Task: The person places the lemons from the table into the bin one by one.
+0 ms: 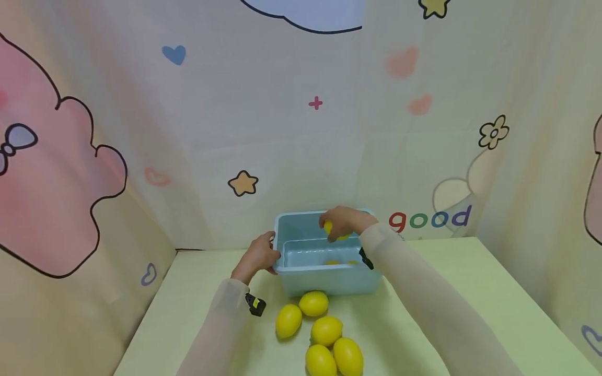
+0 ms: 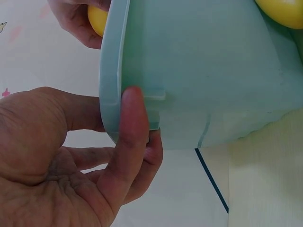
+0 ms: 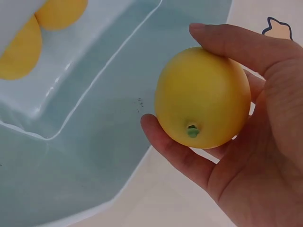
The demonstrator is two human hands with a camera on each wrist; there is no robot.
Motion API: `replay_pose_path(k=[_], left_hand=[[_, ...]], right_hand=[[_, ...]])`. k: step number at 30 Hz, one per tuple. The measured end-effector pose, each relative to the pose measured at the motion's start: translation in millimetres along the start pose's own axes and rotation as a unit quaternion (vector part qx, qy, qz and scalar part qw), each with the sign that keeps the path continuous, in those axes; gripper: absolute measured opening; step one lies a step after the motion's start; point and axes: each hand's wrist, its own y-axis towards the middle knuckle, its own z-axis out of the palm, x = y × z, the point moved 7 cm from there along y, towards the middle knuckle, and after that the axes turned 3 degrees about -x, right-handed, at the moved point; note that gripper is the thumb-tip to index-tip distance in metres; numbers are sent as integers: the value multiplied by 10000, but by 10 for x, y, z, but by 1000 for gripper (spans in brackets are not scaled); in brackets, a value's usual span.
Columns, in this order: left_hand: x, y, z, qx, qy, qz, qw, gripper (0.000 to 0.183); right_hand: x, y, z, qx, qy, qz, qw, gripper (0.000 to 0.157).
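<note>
A light blue plastic bin (image 1: 329,282) stands at the back of the table, its opening facing up. At its left end, my left hand (image 1: 260,253) grips the rim (image 2: 113,56), with fingers on both sides of the wall. My right hand (image 1: 343,220) is over the bin's opening and holds a yellow lemon (image 3: 203,97) between thumb and fingers; a small green stem tip shows on it. Down in the bin lie other lemons (image 3: 19,52), partly hidden by the front wall in the head view.
Several lemons (image 1: 326,330) lie on the pale green table (image 1: 202,313) in front of the bin, the nearest one (image 1: 313,303) close to its front wall. A printed curtain (image 1: 291,146) hangs right behind the bin and along both sides.
</note>
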Motion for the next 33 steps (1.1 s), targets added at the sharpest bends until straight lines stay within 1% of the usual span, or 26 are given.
replay_pose_path(k=[9,15,20,25,33], left_hand=[[-70,44,-86,-4,146,56,9999,69],[-39,20,-45,-11,46,17,10000,69],[-31,4,-57,-67,-17,19,10000,69],[-14,-6,-47,-45,-38,15,10000,68],[32,7,-13,-34,-68,-47,10000,69]], right_hand=[[3,18,-38,-45,78,45,9999,43],[5,-14,19,94,121,189,9997,42],[13,-9,9,83,47,160,9998,44],[4,-29,27,154,129,244,9995,46],[28,-41,110,192,152,113,9996,50]])
